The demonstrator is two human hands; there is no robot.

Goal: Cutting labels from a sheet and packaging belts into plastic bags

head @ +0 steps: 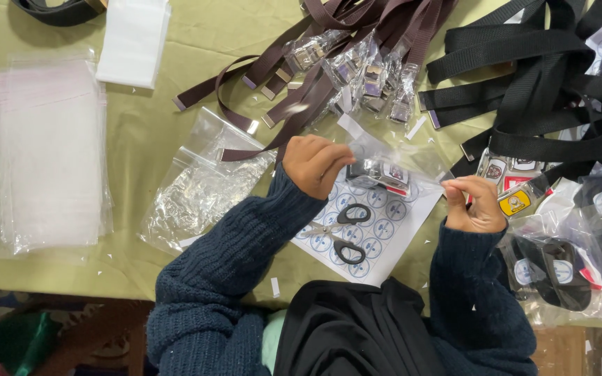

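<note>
Olive tablecloth (175, 42) strewn with belts (524, 83), hands (315, 163) bagging

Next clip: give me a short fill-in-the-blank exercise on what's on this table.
1. Both hands, left hand and right hand, hold a clear plastic ____ with a belt buckle inside.
2. The black-handled scissors lie on a white sheet of round ____.
3. The webbing belts above the left hand are ____ in colour.

Missing words: bag; stickers; brown
</note>
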